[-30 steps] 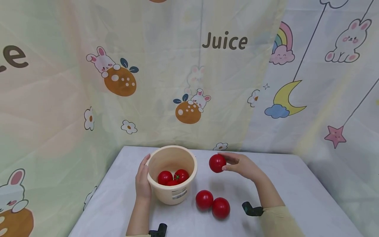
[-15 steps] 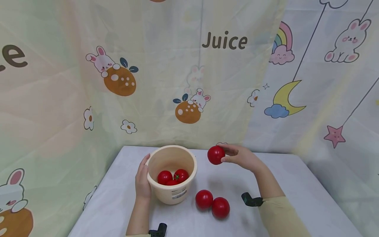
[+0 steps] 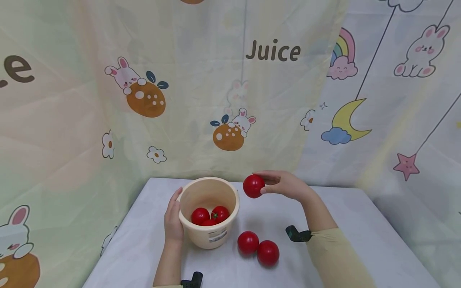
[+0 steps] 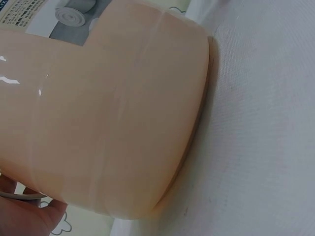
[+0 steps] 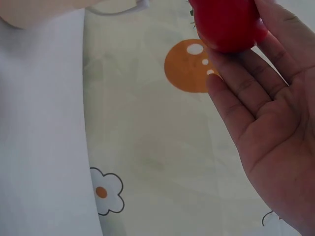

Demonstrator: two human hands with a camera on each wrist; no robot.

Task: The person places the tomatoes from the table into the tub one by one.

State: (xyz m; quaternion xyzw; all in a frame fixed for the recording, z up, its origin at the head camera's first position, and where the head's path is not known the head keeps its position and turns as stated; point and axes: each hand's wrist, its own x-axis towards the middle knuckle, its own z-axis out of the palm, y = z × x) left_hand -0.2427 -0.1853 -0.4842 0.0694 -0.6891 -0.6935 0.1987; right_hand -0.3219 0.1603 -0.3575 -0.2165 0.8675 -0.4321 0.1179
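Note:
A cream plastic bucket (image 3: 210, 236) stands on the table, tilted slightly in appearance toward the camera, with several red tomatoes (image 3: 200, 216) inside. My left hand (image 3: 174, 220) grips its left side near the rim; in the left wrist view that hand (image 4: 29, 216) shows at the lower corner beside the bucket wall (image 4: 108, 113). To the right of the bucket, my right hand (image 3: 288, 186) pinches a tomato (image 3: 253, 186) between thumb and fingers, raised above the table. In the right wrist view, this tomato (image 5: 226, 24) sits at the fingertips.
Two more tomatoes, one (image 3: 248, 243) touching or nearly touching the other (image 3: 268, 253), lie on the white table (image 3: 324, 256) in front of the bucket's right side. A printed cloth (image 3: 187, 100) hangs behind the table.
My right hand has lifted the tomato and carried it left, closer to the bucket. The left hand, bucket and loose tomatoes stay in place.

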